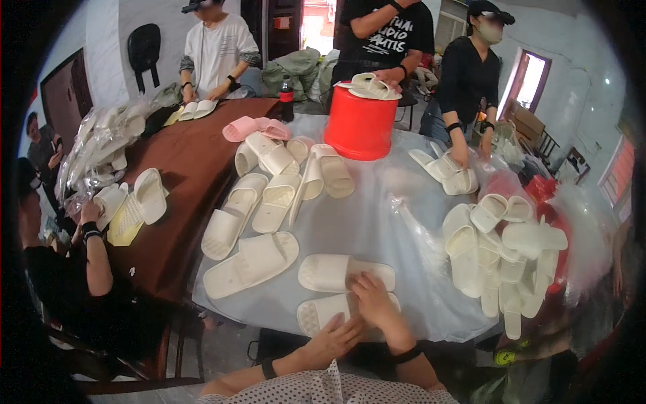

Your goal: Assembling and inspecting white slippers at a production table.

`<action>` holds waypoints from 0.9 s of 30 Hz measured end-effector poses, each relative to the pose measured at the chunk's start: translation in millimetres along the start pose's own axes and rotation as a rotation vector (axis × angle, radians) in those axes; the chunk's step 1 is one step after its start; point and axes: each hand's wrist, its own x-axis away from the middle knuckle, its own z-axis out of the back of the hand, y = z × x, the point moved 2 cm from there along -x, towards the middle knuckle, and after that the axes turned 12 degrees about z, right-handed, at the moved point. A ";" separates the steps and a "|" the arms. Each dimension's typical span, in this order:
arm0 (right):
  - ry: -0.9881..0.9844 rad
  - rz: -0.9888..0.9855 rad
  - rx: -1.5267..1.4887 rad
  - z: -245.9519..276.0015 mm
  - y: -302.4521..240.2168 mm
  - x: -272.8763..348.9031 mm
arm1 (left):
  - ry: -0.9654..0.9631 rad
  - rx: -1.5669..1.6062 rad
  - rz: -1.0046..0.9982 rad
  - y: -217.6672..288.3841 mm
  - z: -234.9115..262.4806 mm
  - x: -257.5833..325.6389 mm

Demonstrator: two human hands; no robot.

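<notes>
A pair of cream slippers lies side by side in front of me, toes to the left: the farther slipper (324,272) and the nearer slipper (316,315). My right hand (375,304) rests over the heel half of the nearer one, its fingers spread loosely and reaching toward the farther one. Along the near edge lies my left hand (331,343), its fingers stretched to the right against that slipper. Both hands touch it, and neither is seen wrapped around it. Another cream slipper (259,262) is just to the left, its toe angled away.
More cream slippers (232,219) and pink slippers (256,128) sit farther back left. A slipper pile (508,249) with plastic bags covers the right side. A red bucket (362,124) and a dark bottle (286,99) stand at the back. Other people handle slippers around the tables.
</notes>
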 end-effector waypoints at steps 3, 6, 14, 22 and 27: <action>-0.081 0.028 0.177 6.5 -18.9 1.5 | -0.008 -0.038 0.127 -20.0 -3.1 11.9; -0.072 -0.092 0.099 16.6 -32.3 11.0 | 0.079 0.122 0.190 -47.3 21.4 18.2; 0.020 -0.142 0.079 27.8 -26.2 37.7 | 0.337 0.033 0.580 -66.6 40.1 31.2; 0.184 -0.207 0.169 8.1 36.7 27.3 | 0.294 0.128 0.643 -49.2 22.2 41.8; 0.102 -0.259 0.121 17.7 -7.6 40.2 | 0.139 0.229 0.585 -65.9 31.2 23.6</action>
